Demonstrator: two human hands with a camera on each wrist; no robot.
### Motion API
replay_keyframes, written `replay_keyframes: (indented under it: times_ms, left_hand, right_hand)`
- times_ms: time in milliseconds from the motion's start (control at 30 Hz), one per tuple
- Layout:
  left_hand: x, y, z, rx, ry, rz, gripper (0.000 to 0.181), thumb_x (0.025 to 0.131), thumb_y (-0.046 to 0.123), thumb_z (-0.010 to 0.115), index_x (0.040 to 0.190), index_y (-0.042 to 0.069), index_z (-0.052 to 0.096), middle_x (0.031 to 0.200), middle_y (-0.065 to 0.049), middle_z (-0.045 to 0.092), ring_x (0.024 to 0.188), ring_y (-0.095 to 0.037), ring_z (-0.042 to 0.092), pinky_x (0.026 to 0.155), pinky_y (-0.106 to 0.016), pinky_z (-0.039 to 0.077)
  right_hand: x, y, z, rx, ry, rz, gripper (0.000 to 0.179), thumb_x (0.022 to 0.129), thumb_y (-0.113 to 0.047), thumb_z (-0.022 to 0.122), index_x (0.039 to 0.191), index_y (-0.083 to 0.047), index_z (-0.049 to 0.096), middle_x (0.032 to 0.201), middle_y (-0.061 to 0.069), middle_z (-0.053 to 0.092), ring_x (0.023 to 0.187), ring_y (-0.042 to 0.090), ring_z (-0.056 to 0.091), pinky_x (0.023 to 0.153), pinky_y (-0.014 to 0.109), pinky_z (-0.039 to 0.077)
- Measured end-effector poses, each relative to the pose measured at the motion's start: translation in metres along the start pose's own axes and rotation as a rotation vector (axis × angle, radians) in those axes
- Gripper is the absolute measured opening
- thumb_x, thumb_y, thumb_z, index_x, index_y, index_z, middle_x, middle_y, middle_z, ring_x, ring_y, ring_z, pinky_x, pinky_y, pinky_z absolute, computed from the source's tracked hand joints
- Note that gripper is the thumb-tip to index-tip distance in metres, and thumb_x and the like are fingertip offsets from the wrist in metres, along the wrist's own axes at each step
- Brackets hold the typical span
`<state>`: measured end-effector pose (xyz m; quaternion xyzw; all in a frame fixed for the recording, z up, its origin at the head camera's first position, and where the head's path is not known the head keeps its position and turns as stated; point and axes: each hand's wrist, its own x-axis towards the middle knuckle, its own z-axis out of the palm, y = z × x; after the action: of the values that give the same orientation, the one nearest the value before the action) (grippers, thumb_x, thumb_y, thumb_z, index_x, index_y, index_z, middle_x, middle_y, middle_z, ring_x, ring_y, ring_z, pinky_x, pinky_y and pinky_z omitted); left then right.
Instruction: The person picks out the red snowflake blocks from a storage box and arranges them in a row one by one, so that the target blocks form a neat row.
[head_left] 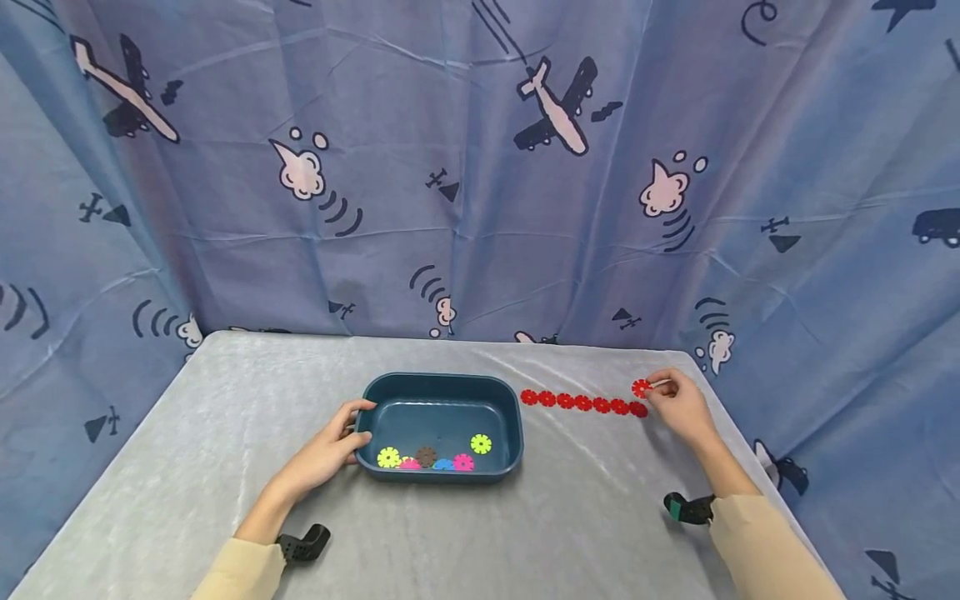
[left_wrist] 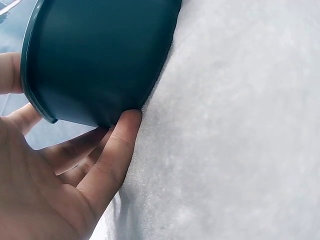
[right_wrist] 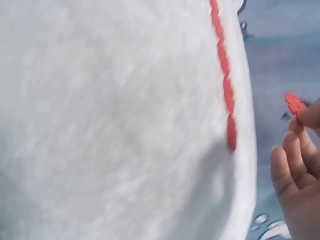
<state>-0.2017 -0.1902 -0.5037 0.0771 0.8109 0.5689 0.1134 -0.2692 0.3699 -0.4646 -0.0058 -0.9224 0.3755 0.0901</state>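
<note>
A dark teal plastic bin [head_left: 442, 477] stands on the grey-white tabletop. Its left end is held by my left hand [head_left: 333, 442], with a finger over the rim and others against the outer wall [left_wrist: 100, 65]. My right hand [head_left: 678, 408] pinches a red notched disc [head_left: 641, 388] between thumb and fingertips; the right wrist view shows that red disc [right_wrist: 294, 103] raised off the cloth. Just below it ends a row of several red notched discs [head_left: 583, 403], lying side by side from near the bin's right wall to the right hand.
Inside the bin lie loose notched discs: yellow [head_left: 481, 443], brown [head_left: 425, 456], pink [head_left: 463, 462] and blue [head_left: 444, 465]. A blue printed curtain [head_left: 480, 208] hangs behind and beside the table [head_left: 585, 533]. Black wrist mounts [head_left: 303, 546] are on both forearms.
</note>
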Motion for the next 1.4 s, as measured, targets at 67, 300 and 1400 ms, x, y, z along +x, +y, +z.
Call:
replay_keyframes:
  times_ms: [67, 300, 1400]
  left_hand:
    - [0.0, 0.001, 0.001, -0.002, 0.0, 0.0, 0.047, 0.107, 0.019, 0.053, 0.151, 0.02, 0.038, 0.153, -0.024, 0.036, 0.125, -0.033, 0.054, 0.09, -0.039, 0.054]
    - [0.0, 0.001, 0.002, 0.006, -0.004, 0.003, 0.047, 0.107, 0.018, 0.052, 0.151, 0.018, 0.037, 0.153, -0.025, 0.035, 0.126, -0.034, 0.053, 0.09, -0.04, 0.054]
    - [0.005, 0.0, 0.001, 0.013, 0.001, -0.007, 0.048, 0.107, 0.019, 0.052, 0.152, 0.021, 0.037, 0.154, -0.023, 0.035, 0.127, -0.033, 0.052, 0.091, -0.04, 0.054]
  right_hand:
    - [0.0, 0.01, -0.001, -0.012, 0.015, 0.03, 0.024, 0.096, -0.006, 0.059, 0.118, 0.004, 0.059, 0.097, 0.017, 0.066, 0.074, 0.014, 0.057, 0.06, 0.029, 0.048]
    - [-0.002, 0.037, -0.002, -0.052, 0.005, 0.099, 0.027, 0.092, -0.005, 0.056, 0.116, 0.008, 0.059, 0.091, 0.018, 0.067, 0.068, 0.015, 0.056, 0.057, 0.029, 0.046]
    - [-0.003, 0.052, 0.006, 0.008, 0.022, 0.286, 0.033, 0.099, -0.008, 0.048, 0.126, 0.01, 0.053, 0.11, 0.024, 0.056, 0.095, 0.031, 0.053, 0.073, 0.033, 0.042]
